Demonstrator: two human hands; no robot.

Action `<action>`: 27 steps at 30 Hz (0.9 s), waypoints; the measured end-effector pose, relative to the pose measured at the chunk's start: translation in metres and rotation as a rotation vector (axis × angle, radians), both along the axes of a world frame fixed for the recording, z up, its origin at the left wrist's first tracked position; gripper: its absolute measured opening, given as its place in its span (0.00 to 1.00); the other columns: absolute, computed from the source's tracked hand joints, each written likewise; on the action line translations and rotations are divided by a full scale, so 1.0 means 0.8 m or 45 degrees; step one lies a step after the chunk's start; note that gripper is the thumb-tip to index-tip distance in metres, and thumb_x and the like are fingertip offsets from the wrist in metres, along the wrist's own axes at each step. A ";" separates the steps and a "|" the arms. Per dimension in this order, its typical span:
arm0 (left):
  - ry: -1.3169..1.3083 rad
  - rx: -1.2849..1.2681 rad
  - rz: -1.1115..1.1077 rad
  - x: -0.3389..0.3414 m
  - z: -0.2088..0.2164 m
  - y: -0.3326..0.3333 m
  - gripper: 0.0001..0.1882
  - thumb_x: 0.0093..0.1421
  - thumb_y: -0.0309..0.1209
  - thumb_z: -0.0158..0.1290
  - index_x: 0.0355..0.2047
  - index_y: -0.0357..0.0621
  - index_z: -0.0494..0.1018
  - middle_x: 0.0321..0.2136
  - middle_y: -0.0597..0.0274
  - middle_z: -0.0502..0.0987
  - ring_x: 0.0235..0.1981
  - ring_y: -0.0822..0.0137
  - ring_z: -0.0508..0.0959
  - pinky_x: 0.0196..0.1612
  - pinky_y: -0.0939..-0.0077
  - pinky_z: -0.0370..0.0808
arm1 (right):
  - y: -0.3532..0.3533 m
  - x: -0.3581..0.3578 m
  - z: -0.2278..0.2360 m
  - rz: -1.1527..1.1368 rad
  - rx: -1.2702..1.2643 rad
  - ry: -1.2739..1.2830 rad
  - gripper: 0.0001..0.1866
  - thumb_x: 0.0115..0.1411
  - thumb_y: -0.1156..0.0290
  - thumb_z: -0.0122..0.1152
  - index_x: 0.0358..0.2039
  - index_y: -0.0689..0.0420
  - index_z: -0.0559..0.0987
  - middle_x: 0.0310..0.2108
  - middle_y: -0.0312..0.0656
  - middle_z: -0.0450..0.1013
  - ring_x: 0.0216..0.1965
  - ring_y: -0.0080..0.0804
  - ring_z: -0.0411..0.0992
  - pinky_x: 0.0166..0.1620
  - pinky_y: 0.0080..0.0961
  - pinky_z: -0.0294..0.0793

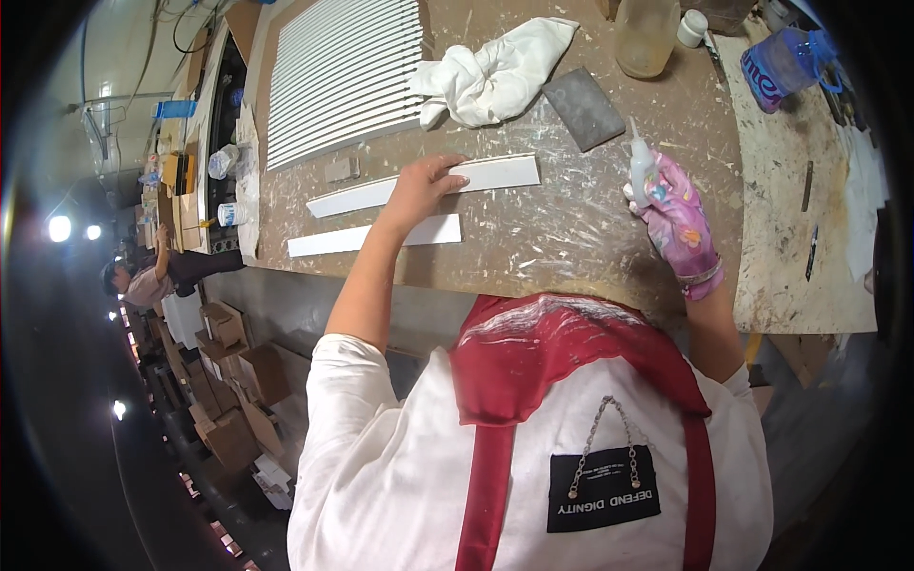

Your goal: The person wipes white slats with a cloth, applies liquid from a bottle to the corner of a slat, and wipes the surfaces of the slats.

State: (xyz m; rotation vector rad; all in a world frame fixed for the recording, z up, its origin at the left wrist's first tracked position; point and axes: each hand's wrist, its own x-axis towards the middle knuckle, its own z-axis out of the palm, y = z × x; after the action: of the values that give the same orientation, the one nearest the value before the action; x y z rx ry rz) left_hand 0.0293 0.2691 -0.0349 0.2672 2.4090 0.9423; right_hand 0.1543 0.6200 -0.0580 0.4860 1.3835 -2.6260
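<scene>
My bare left hand [428,186] reaches over a long white strip [505,171] on the worn brown tabletop, its fingers and thumb bent on the strip's upper edge. Part of that strip is hidden under the hand. A second, shorter white strip [328,241] lies nearer to me, partly behind my left forearm. Over to the right, my right hand [678,221], in a pink flowered glove, grips a small white squeeze bottle [642,167]. The bottle's thin nozzle points up, away from me.
A stack of white slats [343,76] lies far left beside a crumpled white cloth [495,76]. Near them are a grey flat block [584,108], a cloudy jar [647,38] and a blue plastic bottle [785,67]. Another person [152,271] is at far left.
</scene>
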 end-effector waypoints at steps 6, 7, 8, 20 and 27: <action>-0.101 -0.027 0.027 -0.003 0.008 0.004 0.19 0.58 0.30 0.58 0.49 0.35 0.74 0.39 0.61 0.78 0.39 0.74 0.75 0.44 0.78 0.73 | 0.001 0.017 -0.006 0.128 -0.226 0.097 0.28 0.62 0.72 0.57 0.62 0.61 0.61 0.42 0.41 0.72 0.40 0.27 0.72 0.36 0.22 0.70; -0.111 -0.023 0.034 -0.003 0.009 0.005 0.19 0.58 0.30 0.58 0.49 0.35 0.74 0.40 0.61 0.78 0.39 0.73 0.75 0.44 0.78 0.73 | 0.000 0.018 0.001 0.113 -0.174 0.070 0.28 0.62 0.71 0.56 0.61 0.61 0.62 0.42 0.41 0.72 0.40 0.27 0.73 0.36 0.22 0.71; -0.121 -0.019 0.040 -0.003 0.010 0.005 0.19 0.58 0.31 0.59 0.49 0.35 0.74 0.40 0.60 0.78 0.39 0.73 0.76 0.45 0.77 0.72 | 0.003 0.020 0.003 0.108 -0.138 0.034 0.27 0.62 0.70 0.56 0.61 0.61 0.63 0.42 0.42 0.72 0.40 0.28 0.73 0.36 0.22 0.71; 0.476 -0.170 -0.328 0.015 0.023 0.023 0.30 0.49 0.36 0.65 0.53 0.47 0.70 0.47 0.53 0.74 0.48 0.50 0.72 0.51 0.63 0.69 | 0.289 0.087 0.012 -0.627 1.047 0.083 0.24 0.62 0.66 0.59 0.56 0.60 0.69 0.48 0.40 0.73 0.47 0.25 0.71 0.52 0.21 0.68; 0.631 -0.097 -0.305 0.025 0.003 0.042 0.35 0.44 0.33 0.67 0.55 0.49 0.68 0.52 0.52 0.68 0.55 0.49 0.66 0.57 0.59 0.63 | 0.409 0.069 0.006 -0.694 1.014 0.123 0.23 0.61 0.69 0.59 0.55 0.63 0.70 0.43 0.33 0.72 0.43 0.18 0.69 0.46 0.17 0.66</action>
State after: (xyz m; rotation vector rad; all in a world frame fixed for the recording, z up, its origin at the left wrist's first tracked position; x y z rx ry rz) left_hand 0.0490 0.3030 -0.0323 0.8242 2.7617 0.7348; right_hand 0.2096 0.9474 -0.0534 0.9359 2.6427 -2.3391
